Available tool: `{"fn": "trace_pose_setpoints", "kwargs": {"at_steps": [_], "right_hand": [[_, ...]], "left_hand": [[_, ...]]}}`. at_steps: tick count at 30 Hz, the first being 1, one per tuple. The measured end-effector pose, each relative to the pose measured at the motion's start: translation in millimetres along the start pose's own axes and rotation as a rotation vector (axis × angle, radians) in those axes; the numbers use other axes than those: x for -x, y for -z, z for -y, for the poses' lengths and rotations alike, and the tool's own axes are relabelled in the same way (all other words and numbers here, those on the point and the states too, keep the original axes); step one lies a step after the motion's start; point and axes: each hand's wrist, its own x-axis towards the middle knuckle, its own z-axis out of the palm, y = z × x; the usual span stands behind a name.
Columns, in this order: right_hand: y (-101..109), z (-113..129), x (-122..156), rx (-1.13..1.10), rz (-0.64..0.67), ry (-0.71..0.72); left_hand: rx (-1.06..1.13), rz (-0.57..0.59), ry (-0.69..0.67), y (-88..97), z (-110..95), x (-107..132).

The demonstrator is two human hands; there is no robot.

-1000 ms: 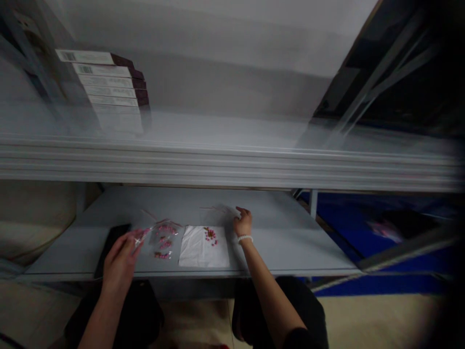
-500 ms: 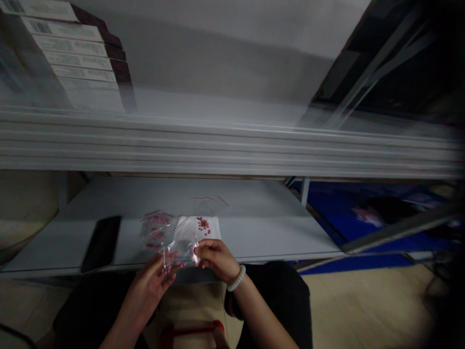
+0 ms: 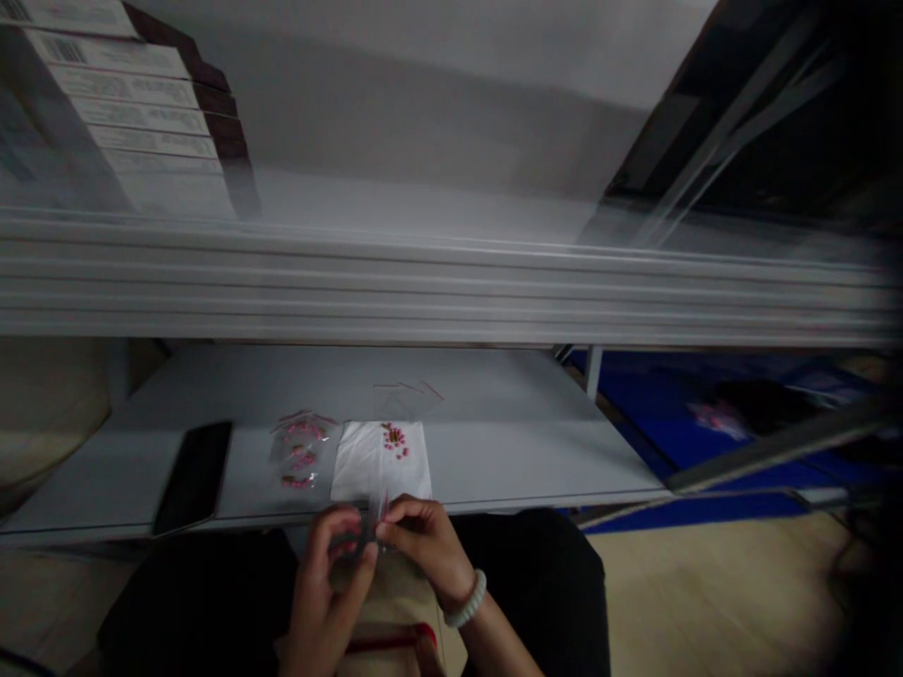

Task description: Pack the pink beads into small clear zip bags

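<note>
My right hand (image 3: 430, 555), with a pale bead bracelet (image 3: 467, 599) at its wrist, pinches a small clear zip bag (image 3: 376, 515) between thumb and fingers just off the shelf's front edge. The bag is seen nearly edge-on, so its contents are hard to make out. Close on its left, my left hand (image 3: 331, 574) has curved fingers and thumb apart, the thumb tip near the bag's lower end. Behind the hands lies a white cloth or paper sheet (image 3: 359, 461) with several pink and gold beads (image 3: 395, 438) on it. Filled clear bags (image 3: 303, 456) of similar beads lie to its left.
A black phone (image 3: 194, 477) lies at the left of the grey lower shelf (image 3: 508, 442). Flat clear zip bags (image 3: 402, 399) rest behind the sheet. An upper shelf edge (image 3: 451, 291) overhangs, with stacked boxes (image 3: 141, 103) above. A metal strut (image 3: 776, 447) stands right.
Both hands have come down toward me with the bag, off the shelf's edge. The bag has turned from broadside to nearly edge-on. My left fingers have moved right and spread beside it.
</note>
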Motion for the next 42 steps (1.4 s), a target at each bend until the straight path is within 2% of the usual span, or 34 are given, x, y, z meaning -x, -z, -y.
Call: {"fn": "trace_pose_setpoints", "kwargs": {"at_steps": [2,4,13,18,24,29,32,36,39,42], "right_hand": [[-1.2,-0.1,3.9,0.044,-0.026,0.033],[-1.7,1.1,7.4,0.08,-0.027,0.052],[-7.0,9.1,15.5,0.26,-0.023,0.108],[-5.2,7.3,18.0,0.188,0.054,0.036],[-3.1,-2.7,19.6,-0.008,0.133,-0.049],[-4.9,-8.2,23.5,-0.074,0.124,-0.125],[-3.7,-10.2,25.7,-0.116,0.11,-0.218],[-1.2,-12.7,27.9,-0.099,0.12,-0.267],[-0.6,-12.5,30.5,0.037,0.153,-0.191],[-0.3,-10.5,33.3,0.279,0.165,-0.076]], "left_hand": [[-0.061,0.095,-0.055,-7.0,-6.2,2.8],[-0.091,0.14,-0.074,-10.3,-12.2,0.9],[-0.105,0.309,-0.029,-6.2,-28.6,-17.7],[-0.038,0.447,0.025,1.5,-24.5,-20.4],[-0.022,0.528,0.085,4.5,-11.7,-25.0],[-0.052,0.644,0.096,7.6,-5.9,-26.7],[-0.047,0.727,0.07,11.0,-4.0,-25.1],[-0.091,0.717,0.048,12.1,-0.7,-20.8],[-0.19,0.688,0.032,11.2,0.4,-17.8],[-0.332,0.684,-0.033,11.2,-1.8,-16.1]]}}
